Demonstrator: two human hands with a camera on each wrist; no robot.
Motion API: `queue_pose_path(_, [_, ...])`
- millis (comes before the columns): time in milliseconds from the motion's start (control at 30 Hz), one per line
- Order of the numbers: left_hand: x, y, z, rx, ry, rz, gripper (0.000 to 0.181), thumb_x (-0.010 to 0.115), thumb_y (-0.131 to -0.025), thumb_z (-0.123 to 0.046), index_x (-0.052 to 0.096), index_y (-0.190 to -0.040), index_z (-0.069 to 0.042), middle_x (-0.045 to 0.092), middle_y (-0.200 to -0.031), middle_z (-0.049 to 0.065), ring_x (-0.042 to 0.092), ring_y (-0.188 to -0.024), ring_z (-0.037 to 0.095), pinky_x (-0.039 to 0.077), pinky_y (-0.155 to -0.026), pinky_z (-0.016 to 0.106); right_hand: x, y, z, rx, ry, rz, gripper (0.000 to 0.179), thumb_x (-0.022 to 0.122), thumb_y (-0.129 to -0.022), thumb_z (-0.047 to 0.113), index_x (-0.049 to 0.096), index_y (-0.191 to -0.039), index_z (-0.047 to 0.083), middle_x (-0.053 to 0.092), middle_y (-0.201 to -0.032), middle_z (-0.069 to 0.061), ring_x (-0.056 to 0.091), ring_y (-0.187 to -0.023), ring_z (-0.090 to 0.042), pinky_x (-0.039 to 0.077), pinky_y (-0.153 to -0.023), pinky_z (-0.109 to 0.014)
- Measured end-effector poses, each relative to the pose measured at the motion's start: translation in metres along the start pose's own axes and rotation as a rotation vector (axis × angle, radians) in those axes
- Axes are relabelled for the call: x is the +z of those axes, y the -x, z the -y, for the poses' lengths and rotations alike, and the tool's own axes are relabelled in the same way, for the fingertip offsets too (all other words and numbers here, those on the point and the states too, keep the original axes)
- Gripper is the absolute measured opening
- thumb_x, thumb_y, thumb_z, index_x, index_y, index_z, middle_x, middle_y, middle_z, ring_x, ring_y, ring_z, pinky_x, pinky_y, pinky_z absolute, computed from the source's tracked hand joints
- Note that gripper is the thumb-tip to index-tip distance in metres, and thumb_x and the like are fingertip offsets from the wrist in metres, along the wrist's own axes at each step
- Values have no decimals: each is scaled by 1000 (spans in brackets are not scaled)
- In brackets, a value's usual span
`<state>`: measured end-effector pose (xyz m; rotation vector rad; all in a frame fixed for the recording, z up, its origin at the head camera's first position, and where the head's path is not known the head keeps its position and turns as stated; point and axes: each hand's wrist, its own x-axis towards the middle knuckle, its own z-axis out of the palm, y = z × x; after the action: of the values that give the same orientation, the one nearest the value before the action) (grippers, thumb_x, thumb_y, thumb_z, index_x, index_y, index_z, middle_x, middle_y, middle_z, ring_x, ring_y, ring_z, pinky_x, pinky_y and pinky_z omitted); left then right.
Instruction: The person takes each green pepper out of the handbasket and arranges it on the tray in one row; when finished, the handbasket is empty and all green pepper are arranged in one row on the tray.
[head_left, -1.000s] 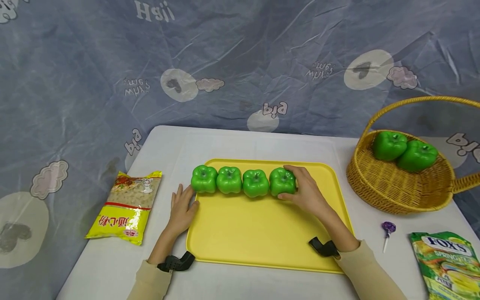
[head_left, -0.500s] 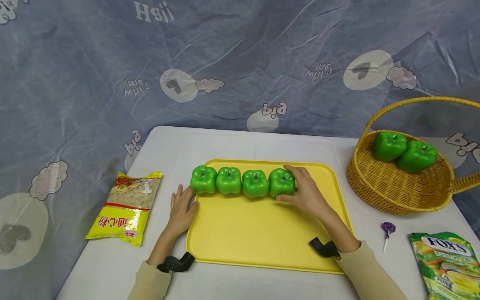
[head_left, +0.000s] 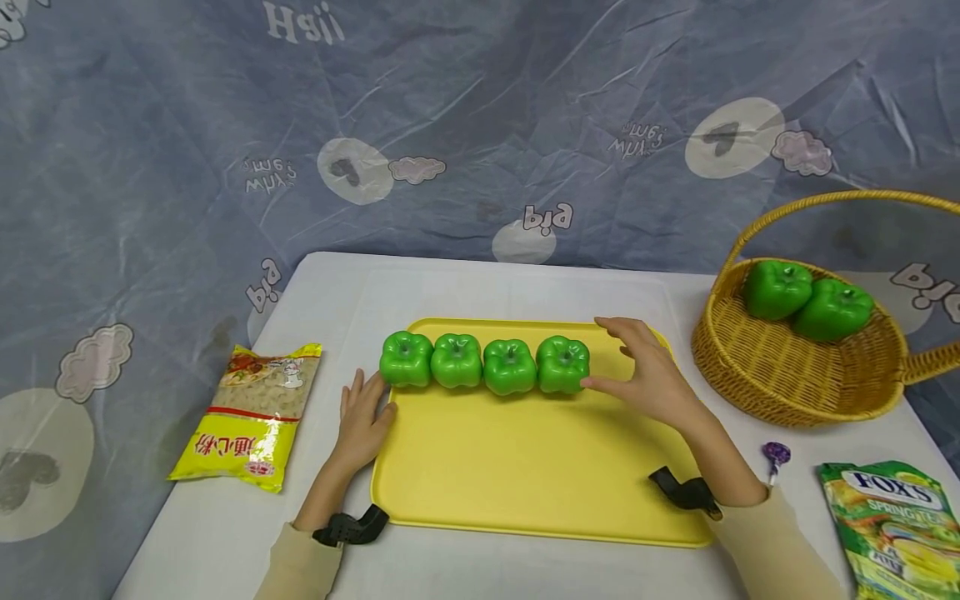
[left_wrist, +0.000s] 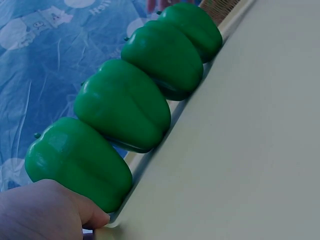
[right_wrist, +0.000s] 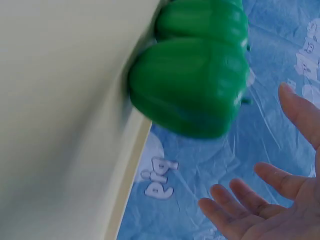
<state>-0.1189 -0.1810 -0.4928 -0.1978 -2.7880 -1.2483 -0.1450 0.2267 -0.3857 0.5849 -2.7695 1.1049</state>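
Several green bell peppers stand upright in a row along the far side of a yellow tray [head_left: 525, 467]. My left hand [head_left: 364, 418] rests at the tray's left edge with relaxed fingers, close by the leftmost bell pepper [head_left: 406, 359]. In the left wrist view its thumb [left_wrist: 92, 212] lies just under that pepper. Beside the rightmost bell pepper [head_left: 563, 364], my right hand [head_left: 651, 382] is spread and holds nothing. The right wrist view shows a gap between its fingers [right_wrist: 242, 197] and this pepper.
A wicker basket [head_left: 787, 392] with two more green bell peppers [head_left: 832, 311] stands at the right. In front of it lie a purple lollipop [head_left: 776, 453] and a green Fox's bag [head_left: 892, 525]. A yellow pasta bag [head_left: 251, 417] lies at the left.
My right hand has let go of the rightmost bell pepper and moved away to the right, its fingers spreading. The left hand and the row of peppers have stayed put.
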Motion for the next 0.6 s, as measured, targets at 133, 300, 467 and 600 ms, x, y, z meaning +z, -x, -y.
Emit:
queue_pose_path(133, [0, 0, 0, -4, 3, 4, 56, 48, -97, -7, 36, -151, -5, 34, -156, 21, 2, -149, 47, -8, -116, 64, -21, 6, -11, 14, -8, -49, 77, 82, -80, 17, 43, -145, 4, 45, -138, -23, 45, -125, -41, 41, -100, -64])
queue_pose_path(300, [0, -1, 0, 0, 2, 4, 56, 48, -97, -7, 36, -151, -5, 34, -156, 20, 2, -149, 47, -8, -116, 64, -57, 14, -34, 110, 5, -136, 75, 80, -82, 15, 43, -145, 2, 43, -138, -25, 46, -126, -37, 44, -108, -32])
queue_pose_path(467, [-1, 0, 0, 2, 2, 2, 56, 48, -97, -8, 35, -151, -6, 33, -156, 20, 1, -149, 47, -8, -116, 64, -101, 20, -59, 294, 60, -246, 79, 74, -87, 29, 34, -152, 8, 36, -148, -22, 44, -130, -35, 31, -83, 7])
queue_pose_path(600, [0, 1, 1, -3, 5, 3, 56, 48, -97, -8, 35, -151, -5, 33, -156, 20, 1, -149, 46, -8, -116, 64, -132, 19, -75, 456, 55, -340, 83, 68, -90, 37, 22, -157, 21, 24, -159, -13, 37, -141, -34, 37, -92, 1])
